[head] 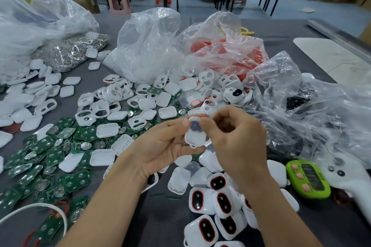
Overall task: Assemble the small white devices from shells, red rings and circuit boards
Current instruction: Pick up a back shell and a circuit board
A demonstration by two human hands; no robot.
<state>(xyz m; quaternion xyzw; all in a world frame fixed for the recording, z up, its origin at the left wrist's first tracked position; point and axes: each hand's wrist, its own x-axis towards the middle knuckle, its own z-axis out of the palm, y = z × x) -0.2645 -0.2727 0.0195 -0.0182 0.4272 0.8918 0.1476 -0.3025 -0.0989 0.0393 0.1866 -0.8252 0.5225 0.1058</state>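
Observation:
A white shell (pixel 195 133) with a dark oval opening is held above the table's middle. My left hand (pixel 160 146) cradles it from below, thumb on its upper edge. My right hand (pixel 234 136) curls over its top right, fingertips pinching at the shell. Green circuit boards (pixel 50 158) lie scattered at the left. Loose white shells (pixel 112 102) cover the middle of the table. Finished devices with red rings (pixel 218 204) are piled in front of my right forearm. Red rings (pixel 226 54) fill a clear bag at the back.
Clear plastic bags (pixel 148 46) stand behind the parts, one with dark pieces (pixel 297 98) at right. A heap of metal clips (pixel 74 50) lies back left. A green timer (pixel 308 178) and a white controller (pixel 345 176) sit at right. A white cable (pixel 40 206) curves at lower left.

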